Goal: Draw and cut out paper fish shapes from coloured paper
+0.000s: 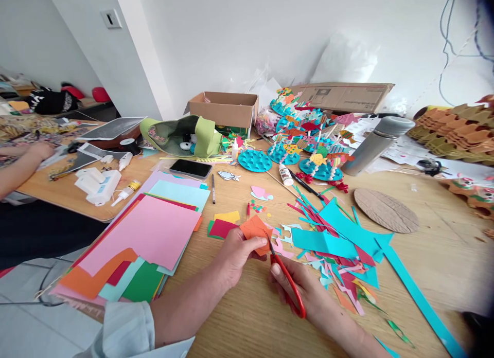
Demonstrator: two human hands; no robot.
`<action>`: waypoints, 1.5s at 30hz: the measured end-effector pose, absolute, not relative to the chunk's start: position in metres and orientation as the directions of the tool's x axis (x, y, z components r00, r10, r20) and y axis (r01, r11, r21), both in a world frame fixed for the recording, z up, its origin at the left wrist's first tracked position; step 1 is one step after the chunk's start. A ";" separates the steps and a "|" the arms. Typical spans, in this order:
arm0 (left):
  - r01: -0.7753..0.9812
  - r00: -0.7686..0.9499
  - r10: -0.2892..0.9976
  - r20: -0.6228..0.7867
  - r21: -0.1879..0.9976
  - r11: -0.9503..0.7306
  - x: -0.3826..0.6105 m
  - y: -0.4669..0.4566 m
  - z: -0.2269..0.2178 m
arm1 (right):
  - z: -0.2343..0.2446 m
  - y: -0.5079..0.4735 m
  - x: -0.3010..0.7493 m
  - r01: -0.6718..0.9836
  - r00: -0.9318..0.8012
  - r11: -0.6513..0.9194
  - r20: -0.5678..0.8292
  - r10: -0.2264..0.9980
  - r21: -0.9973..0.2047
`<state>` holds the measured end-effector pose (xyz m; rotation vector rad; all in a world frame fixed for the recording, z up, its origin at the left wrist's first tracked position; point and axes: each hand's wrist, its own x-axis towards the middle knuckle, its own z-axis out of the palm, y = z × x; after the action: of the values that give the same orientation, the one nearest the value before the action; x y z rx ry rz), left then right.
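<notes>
A small piece of orange paper (253, 229) is pinched between the thumb and fingers of my left hand (241, 250). A dark drawn line shows on it. My right hand (295, 286) grips red-handled scissors (290, 282), whose blades meet the paper's right edge. Just beyond my left hand lie small sheets of crimson paper (223, 228) and yellow paper (227, 216). A red pen or marker (248, 210) and tiny coloured paper dots rest past the orange piece. Further off are a pink paper cutout (261, 193) and a fish-shaped cutout (228, 176).
Coloured sheets (154, 229) are stacked at left, near a phone (191, 167). Turquoise scraps (328, 242) cover the right side, beside a cardboard oval (386, 210) and a steel flask (376, 144). Behind stand fish decorations on blue bases (254, 161) and a box (224, 108). Another person's hand (40, 149) is far left.
</notes>
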<state>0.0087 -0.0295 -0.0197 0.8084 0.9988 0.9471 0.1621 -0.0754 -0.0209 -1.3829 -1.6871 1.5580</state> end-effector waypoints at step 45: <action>-0.270 0.238 0.924 -0.298 0.894 0.358 0.008 -0.028 -0.026 | -0.014 -0.075 0.158 0.323 -0.371 -0.200 -0.318 0.872 -0.925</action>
<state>0.0083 -0.0275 -0.0256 0.8248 0.9887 0.9593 0.1578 -0.0748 -0.0136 -1.3965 -1.6101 1.6023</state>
